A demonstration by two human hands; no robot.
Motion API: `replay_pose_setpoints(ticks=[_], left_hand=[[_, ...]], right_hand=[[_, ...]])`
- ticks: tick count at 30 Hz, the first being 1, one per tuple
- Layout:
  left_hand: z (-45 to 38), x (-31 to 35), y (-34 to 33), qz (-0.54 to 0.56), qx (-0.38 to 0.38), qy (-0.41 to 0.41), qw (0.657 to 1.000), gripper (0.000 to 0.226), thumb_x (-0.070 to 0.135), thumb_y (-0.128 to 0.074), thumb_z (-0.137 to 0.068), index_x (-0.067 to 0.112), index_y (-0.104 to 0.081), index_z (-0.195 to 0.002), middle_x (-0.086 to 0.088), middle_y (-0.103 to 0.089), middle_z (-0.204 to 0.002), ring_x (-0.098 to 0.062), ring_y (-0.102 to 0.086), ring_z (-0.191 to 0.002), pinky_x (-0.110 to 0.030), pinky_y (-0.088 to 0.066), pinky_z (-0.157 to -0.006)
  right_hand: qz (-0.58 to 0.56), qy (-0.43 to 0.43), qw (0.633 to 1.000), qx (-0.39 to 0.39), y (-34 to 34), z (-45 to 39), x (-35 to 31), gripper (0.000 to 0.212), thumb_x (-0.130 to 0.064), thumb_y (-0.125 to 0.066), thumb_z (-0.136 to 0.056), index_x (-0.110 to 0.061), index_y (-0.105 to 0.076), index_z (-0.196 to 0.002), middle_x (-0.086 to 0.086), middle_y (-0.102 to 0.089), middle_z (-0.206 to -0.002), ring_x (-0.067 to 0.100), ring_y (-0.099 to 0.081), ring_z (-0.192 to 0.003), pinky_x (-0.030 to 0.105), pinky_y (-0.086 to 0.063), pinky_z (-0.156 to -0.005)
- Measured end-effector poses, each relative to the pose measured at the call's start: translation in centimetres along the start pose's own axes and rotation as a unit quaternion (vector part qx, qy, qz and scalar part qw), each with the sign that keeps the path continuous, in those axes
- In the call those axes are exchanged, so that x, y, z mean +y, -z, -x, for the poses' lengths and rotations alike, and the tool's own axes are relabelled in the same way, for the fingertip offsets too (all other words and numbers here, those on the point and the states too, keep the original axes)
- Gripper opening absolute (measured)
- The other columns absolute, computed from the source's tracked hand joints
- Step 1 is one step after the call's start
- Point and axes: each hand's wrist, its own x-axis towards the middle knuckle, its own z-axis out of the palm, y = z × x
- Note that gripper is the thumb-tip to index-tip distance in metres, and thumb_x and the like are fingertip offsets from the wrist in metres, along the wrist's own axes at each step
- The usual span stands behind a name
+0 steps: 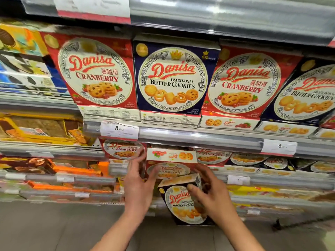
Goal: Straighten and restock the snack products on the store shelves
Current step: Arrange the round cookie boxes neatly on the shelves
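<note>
A dark blue Danisa butter cookie box point(181, 201) hangs in front of the lower shelf, gripped on its right side by my right hand point(210, 194). Behind it a red Danisa cranberry box point(170, 164) stands at the shelf front. My left hand point(139, 180) holds that red box by its left edge, thumb across the front and fingers reaching up its side. On the shelf above, red cranberry boxes point(96, 73) and blue butter cookie boxes point(172, 78) stand face out in a row.
Price tags point(118, 130) hang on the grey shelf rail point(199, 137). More Danisa boxes point(248, 158) fill the lower shelf to the right. Yellow and orange snack packs point(41, 127) stock the shelves on the left. Grey floor point(54, 229) lies below.
</note>
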Motion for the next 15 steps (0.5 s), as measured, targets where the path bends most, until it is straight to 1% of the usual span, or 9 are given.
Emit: replay_pose_setpoints(ticks=[1,2,4,6,8,10,11,13,15], left_hand=[[0.1,0.2,0.0,-0.031,0.018,-0.021,0.999,0.048,0.047,-0.071,-0.082,0.030,-0.059,-0.126,0.020,-0.048,-0.141,-0.002,-0.048,-0.132,-0.036,-0.048,-0.107],[0.2,0.4,-0.1,-0.059,0.040,-0.035,0.997,0.049,0.054,-0.068,-0.085,0.030,-0.058,-0.127,0.022,-0.042,-0.139,0.001,-0.043,-0.132,-0.029,-0.045,-0.108],[0.5,0.9,-0.3,-0.077,0.062,-0.036,0.994,0.046,0.064,-0.063,-0.087,0.041,-0.053,-0.126,0.027,-0.038,-0.133,0.008,-0.040,-0.128,-0.015,-0.040,-0.101],[0.8,1.4,-0.4,-0.076,0.064,-0.028,0.995,0.042,0.061,-0.062,-0.088,0.049,-0.047,-0.125,0.031,-0.037,-0.130,0.019,-0.038,-0.121,0.001,-0.035,-0.091],[0.9,1.3,-0.6,-0.070,0.061,-0.019,0.996,0.047,0.048,-0.064,-0.089,0.043,-0.047,-0.132,0.024,-0.039,-0.128,0.026,-0.036,-0.117,0.008,-0.031,-0.085],[0.8,1.1,-0.8,-0.075,0.059,-0.014,0.995,0.050,0.036,-0.067,-0.092,0.035,-0.047,-0.139,0.019,-0.042,-0.130,0.027,-0.037,-0.116,0.010,-0.030,-0.084],[0.8,0.9,-1.0,-0.073,0.058,-0.011,0.996,0.051,0.031,-0.067,-0.093,0.036,-0.046,-0.139,0.018,-0.043,-0.131,0.026,-0.038,-0.117,0.009,-0.031,-0.083],[0.9,0.8,-1.4,-0.044,0.060,0.004,0.997,0.054,0.022,-0.067,-0.094,0.046,-0.041,-0.135,0.019,-0.047,-0.131,0.020,-0.043,-0.120,0.007,-0.036,-0.082],[0.8,0.6,-1.6,-0.011,0.066,0.026,0.997,0.059,0.013,-0.066,-0.094,0.053,-0.040,-0.128,0.018,-0.053,-0.131,0.009,-0.051,-0.121,-0.001,-0.045,-0.086]], right_hand=[[0.004,0.005,1.000,0.008,-0.2,0.0,-0.3,0.059,-0.044,-0.076,-0.087,-0.054,-0.044,-0.135,-0.035,-0.060,-0.125,-0.016,-0.055,-0.116,0.011,-0.047,-0.096],[0.009,0.010,1.000,0.018,-0.5,0.1,-0.5,0.061,-0.045,-0.076,-0.087,-0.054,-0.042,-0.137,-0.039,-0.057,-0.123,-0.019,-0.052,-0.116,0.005,-0.043,-0.093],[0.005,0.019,0.999,0.030,-1.0,0.1,-1.0,0.065,-0.046,-0.074,-0.086,-0.054,-0.037,-0.139,-0.049,-0.052,-0.121,-0.023,-0.049,-0.117,0.000,-0.040,-0.091],[-0.004,0.027,0.999,0.034,-1.3,0.0,-1.4,0.067,-0.049,-0.071,-0.084,-0.056,-0.034,-0.139,-0.055,-0.046,-0.124,-0.023,-0.048,-0.118,0.001,-0.042,-0.091],[-0.010,0.029,0.999,0.032,-1.3,-0.2,-1.6,0.069,-0.049,-0.070,-0.084,-0.059,-0.031,-0.139,-0.055,-0.045,-0.125,-0.021,-0.049,-0.119,0.003,-0.044,-0.092],[-0.015,0.030,0.999,0.027,-1.1,-0.5,-1.8,0.072,-0.043,-0.073,-0.087,-0.057,-0.030,-0.143,-0.048,-0.048,-0.129,-0.019,-0.048,-0.122,0.003,-0.042,-0.095],[-0.015,0.030,0.999,0.023,-0.9,-0.7,-1.8,0.073,-0.042,-0.073,-0.088,-0.055,-0.030,-0.145,-0.044,-0.048,-0.132,-0.018,-0.047,-0.124,0.002,-0.040,-0.097],[-0.009,0.035,0.999,0.019,-0.7,-1.1,-1.9,0.073,-0.042,-0.073,-0.089,-0.051,-0.030,-0.148,-0.044,-0.043,-0.135,-0.022,-0.041,-0.126,-0.001,-0.034,-0.099],[-0.006,0.036,0.999,0.014,-0.6,-1.5,-1.9,0.074,-0.041,-0.073,-0.090,-0.050,-0.029,-0.149,-0.046,-0.039,-0.135,-0.027,-0.035,-0.126,-0.004,-0.029,-0.097]])
